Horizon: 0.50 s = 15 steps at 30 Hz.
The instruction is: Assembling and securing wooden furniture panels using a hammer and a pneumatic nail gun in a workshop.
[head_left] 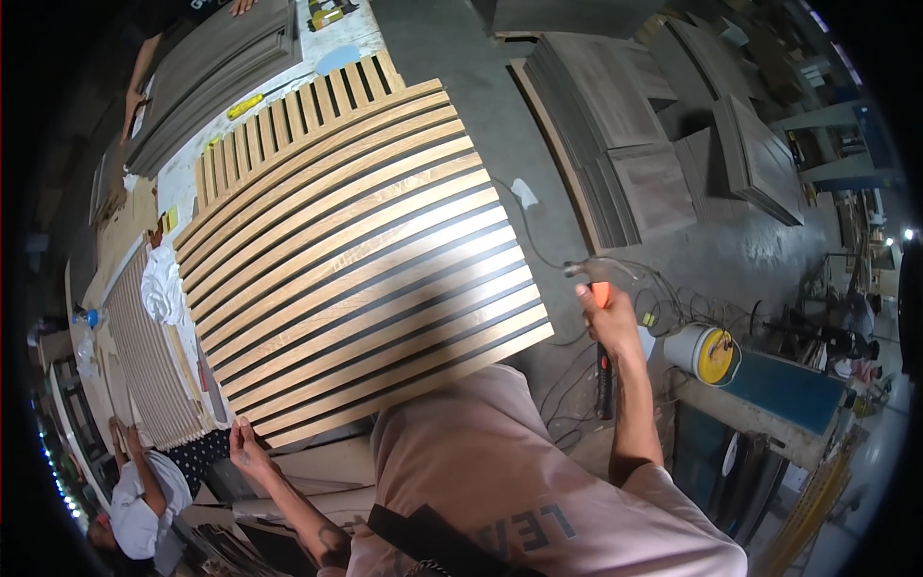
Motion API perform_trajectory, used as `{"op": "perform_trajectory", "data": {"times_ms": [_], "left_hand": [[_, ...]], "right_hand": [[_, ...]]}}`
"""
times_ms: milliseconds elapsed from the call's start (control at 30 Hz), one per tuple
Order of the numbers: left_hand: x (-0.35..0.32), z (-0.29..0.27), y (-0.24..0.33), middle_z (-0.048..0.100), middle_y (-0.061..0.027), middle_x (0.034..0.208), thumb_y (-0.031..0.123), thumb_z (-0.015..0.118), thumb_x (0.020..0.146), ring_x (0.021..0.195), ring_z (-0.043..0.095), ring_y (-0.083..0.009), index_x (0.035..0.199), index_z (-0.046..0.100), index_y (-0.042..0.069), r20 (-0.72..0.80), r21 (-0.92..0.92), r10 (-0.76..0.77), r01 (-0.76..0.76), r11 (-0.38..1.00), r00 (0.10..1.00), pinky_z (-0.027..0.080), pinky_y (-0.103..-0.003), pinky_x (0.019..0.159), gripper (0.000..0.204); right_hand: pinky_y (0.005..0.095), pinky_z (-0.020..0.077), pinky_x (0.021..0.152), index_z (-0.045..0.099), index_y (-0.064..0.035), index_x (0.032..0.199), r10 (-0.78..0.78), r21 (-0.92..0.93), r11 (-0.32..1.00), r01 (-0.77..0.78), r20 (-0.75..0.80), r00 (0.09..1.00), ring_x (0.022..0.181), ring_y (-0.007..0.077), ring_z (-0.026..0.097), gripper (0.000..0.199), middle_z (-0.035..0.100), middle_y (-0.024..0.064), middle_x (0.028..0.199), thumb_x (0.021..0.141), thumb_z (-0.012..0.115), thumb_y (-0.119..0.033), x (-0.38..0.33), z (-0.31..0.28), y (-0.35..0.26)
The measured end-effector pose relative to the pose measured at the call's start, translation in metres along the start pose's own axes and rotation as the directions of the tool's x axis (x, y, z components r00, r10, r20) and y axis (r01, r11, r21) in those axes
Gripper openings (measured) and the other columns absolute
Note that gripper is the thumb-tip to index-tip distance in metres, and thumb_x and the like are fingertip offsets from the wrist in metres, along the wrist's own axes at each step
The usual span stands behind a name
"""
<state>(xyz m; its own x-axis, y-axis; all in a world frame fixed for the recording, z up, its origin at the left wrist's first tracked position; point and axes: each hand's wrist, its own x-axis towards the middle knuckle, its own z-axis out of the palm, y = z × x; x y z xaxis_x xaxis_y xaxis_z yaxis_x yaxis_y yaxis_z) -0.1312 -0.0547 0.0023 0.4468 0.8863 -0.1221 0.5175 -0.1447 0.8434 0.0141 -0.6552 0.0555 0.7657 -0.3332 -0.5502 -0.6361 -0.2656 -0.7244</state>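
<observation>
Holding: left hand (pixel 246 450) grips the near left corner of the large slatted panel of pale oak strips on black backing (pixel 361 260), fingers curled over its edge; panel lies tilted across the workbench (pixel 332 48).
Right hand: right hand (pixel 611 322) closed round an orange-handled hammer (pixel 598 288), raised off the panel's right edge.
Progress: slats all appear seated; seemingly a late stage.
Textures: grained wood, matte black gaps, straight ribs.
Nearby: stacked grey-brown boards (pixel 615 144) on concrete floor.
</observation>
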Motion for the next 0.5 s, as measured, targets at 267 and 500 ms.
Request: {"op": "perform_trajectory", "data": {"times_ms": [267,500], "left_hand": [[0.008,-0.003,-0.01,0.065,-0.0049,0.086,0.02,0.07,0.088,0.073,0.055,-0.0103,0.11,0.064,-0.006,0.024,-0.036,-0.003,0.003,0.999,1.0,0.045,-0.024,0.066,0.035],[0.009,0.021,0.035,0.051,0.0033,0.065,0.024,0.069,0.088,0.055,0.037,-0.0068,0.088,0.066,-0.004,0.133,0.04,0.138,-0.145,0.989,0.981,0.029,-0.026,0.05,0.029]], "right_hand": [[0.0243,0.0335,0.042,0.055,-0.0038,0.086,0.121,-0.048,0.992,-0.113,0.251,0.96,0.047,0.0075,0.043,0.03,0.049,-0.0004,0.057,0.09,0.067,-0.03,-0.004,0.01,-0.016],[0.0236,0.0258,0.037,0.057,-0.0022,0.097,0.078,0.31,0.935,-0.171,0.291,0.953,0.04,0.0058,0.036,0.013,0.047,-0.0009,0.056,0.091,0.062,-0.013,0.009,0.011,-0.032]]}}
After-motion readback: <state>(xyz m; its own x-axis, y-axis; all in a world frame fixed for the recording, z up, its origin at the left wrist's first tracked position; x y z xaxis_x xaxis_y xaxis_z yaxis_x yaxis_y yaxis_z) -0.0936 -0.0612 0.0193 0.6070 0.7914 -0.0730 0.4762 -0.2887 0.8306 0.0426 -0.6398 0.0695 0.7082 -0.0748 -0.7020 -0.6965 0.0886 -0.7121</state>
